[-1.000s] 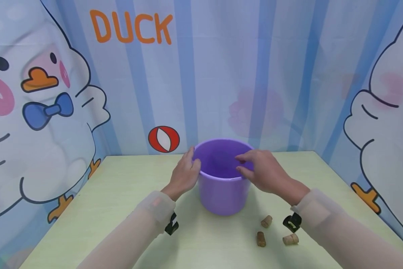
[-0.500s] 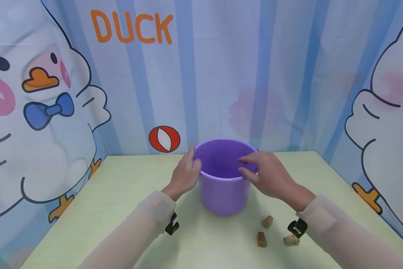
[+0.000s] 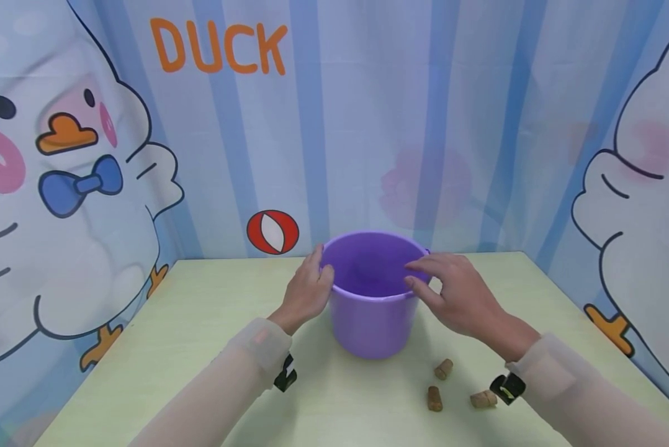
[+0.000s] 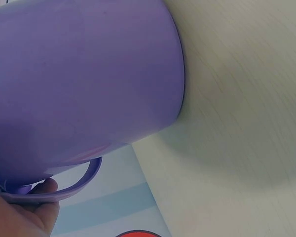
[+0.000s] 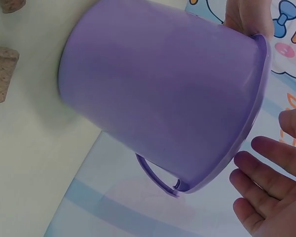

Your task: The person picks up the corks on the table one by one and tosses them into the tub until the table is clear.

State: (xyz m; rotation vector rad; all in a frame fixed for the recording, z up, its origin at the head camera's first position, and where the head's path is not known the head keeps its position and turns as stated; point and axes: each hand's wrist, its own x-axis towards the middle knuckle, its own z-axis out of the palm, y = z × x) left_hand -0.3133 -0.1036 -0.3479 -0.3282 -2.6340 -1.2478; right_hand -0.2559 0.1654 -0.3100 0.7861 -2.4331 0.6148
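A purple plastic bucket (image 3: pixel 372 326) stands upright, its mouth facing up. My left hand (image 3: pixel 306 285) holds the bucket's left rim, and in the left wrist view its fingers (image 4: pixel 48 210) curl round the handle (image 4: pixel 84 183) near the hinge. At the right side of the rim is my right hand (image 3: pixel 454 292), thumb and fingers apart with nothing between them. The right wrist view shows its fingers (image 5: pixel 266 173) spread beside the rim. Three corks lie in front of the bucket: one cork (image 3: pixel 443 369), a darker cork (image 3: pixel 434 398) and another cork (image 3: pixel 483 399).
The pale yellow-green table (image 3: pixel 211 347) carries the bucket and corks. A blue striped curtain (image 3: pixel 362 124) with duck drawings closes off the back and sides, close behind the bucket. The bucket's floor is too shadowed to make out.
My right hand has drawn back to the right, out from over the bucket's mouth, its fingers spreading slightly. The left hand, bucket and corks have stayed in place.
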